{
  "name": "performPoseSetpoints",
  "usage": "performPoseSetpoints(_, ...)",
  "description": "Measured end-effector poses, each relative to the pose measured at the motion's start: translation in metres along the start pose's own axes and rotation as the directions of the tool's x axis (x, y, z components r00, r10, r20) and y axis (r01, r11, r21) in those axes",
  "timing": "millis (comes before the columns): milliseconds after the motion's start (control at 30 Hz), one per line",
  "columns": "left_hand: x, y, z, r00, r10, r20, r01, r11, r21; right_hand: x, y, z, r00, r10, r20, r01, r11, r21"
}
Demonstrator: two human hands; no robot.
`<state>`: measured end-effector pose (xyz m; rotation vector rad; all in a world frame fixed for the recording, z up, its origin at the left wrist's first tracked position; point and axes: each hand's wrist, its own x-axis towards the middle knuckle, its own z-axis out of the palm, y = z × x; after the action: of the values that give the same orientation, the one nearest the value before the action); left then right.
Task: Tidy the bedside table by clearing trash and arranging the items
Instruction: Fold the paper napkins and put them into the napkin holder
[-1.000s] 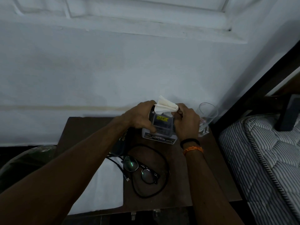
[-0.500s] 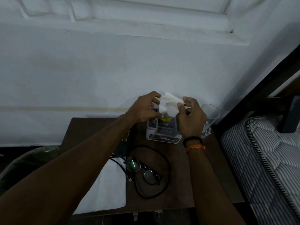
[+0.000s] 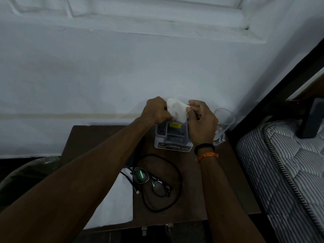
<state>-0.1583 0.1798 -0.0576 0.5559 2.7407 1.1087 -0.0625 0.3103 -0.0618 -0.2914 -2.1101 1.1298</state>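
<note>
Both hands are working the same thing right now: the left hand (image 3: 156, 111) and the right hand (image 3: 201, 123) are each pinching a white tissue (image 3: 177, 109), fingers curled onto it from either side, and holding it just above the small grey organiser box (image 3: 172, 137) at the back of the bedside table (image 3: 201, 199). This is looking like the trash-clearing step, with the tissue being lifted out of the box or bunched up over it; which of the two is hard to say. An empty glass (image 3: 223, 123) is standing just beside the right hand, close to the wall, and that is the risk here, since a careless swing could be knocking it over. Nearer the front edge, a pair of glasses (image 3: 151, 181) is lying inside a loop of black cable (image 3: 175, 199), with a white cloth (image 3: 115, 204) next to them. Next, I'd say, the tissue is needing one hand to carry it away, and the cable and glasses are waiting for arranging.
</note>
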Motion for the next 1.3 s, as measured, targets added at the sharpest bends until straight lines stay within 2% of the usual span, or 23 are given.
performPoseSetpoints(167, -0.005, 0.004, -0.006, 0.999, 0.034, 0.004, -0.034, 0.998, -0.051, -0.003, 0.007, 0.002, 1.000, -0.012, 0.017, 0.013, 0.999, -0.050)
performPoseSetpoints(333, -0.009, 0.007, -0.008, 0.997, 0.071, 0.004, -0.071, 0.997, 0.002, -0.004, 0.003, 0.001, 1.000, -0.007, -0.016, 0.006, 0.999, -0.043)
performPoseSetpoints(500, -0.005, 0.007, -0.004, 0.999, 0.022, -0.027, -0.020, 0.998, 0.065, -0.005, 0.003, 0.002, 0.999, 0.034, 0.033, -0.035, 0.999, 0.020)
performPoseSetpoints(600, -0.003, 0.004, 0.000, 0.999, 0.006, -0.037, -0.002, 0.996, 0.092, -0.005, 0.007, 0.003, 0.996, 0.072, 0.060, -0.072, 0.997, -0.001)
performPoseSetpoints(867, -0.014, -0.005, -0.011, 1.000, 0.007, 0.013, -0.007, 1.000, 0.021, -0.008, 0.011, 0.001, 0.988, 0.131, 0.077, -0.127, 0.990, -0.056)
performPoseSetpoints(967, -0.029, -0.017, -0.027, 0.999, -0.029, -0.032, 0.028, 0.999, -0.045, -0.013, 0.004, 0.002, 0.996, 0.086, -0.008, -0.086, 0.987, -0.138)
performPoseSetpoints(1067, -0.054, -0.034, -0.051, 0.984, -0.101, -0.148, 0.082, 0.989, -0.126, -0.026, -0.015, 0.007, 0.998, -0.044, -0.042, 0.035, 0.982, -0.186)
performPoseSetpoints(1133, -0.076, -0.047, -0.065, 0.959, -0.135, -0.249, 0.100, 0.984, -0.148, -0.038, -0.032, 0.010, 0.992, -0.123, 0.038, 0.128, 0.973, -0.193)
performPoseSetpoints(1200, -0.103, -0.063, -0.076, 0.923, -0.183, -0.337, 0.141, 0.979, -0.147, -0.053, -0.049, 0.017, 0.964, -0.174, 0.202, 0.209, 0.963, -0.168)
performPoseSetpoints(1267, -0.129, -0.077, -0.084, 0.888, -0.243, -0.391, 0.203, 0.969, -0.141, -0.068, -0.062, 0.024, 0.885, -0.153, 0.440, 0.225, 0.967, -0.116)
performPoseSetpoints(1300, -0.142, -0.084, -0.087, 0.870, -0.277, -0.408, 0.245, 0.961, -0.129, -0.079, -0.068, 0.027, 0.812, -0.135, 0.568, 0.236, 0.966, -0.109)
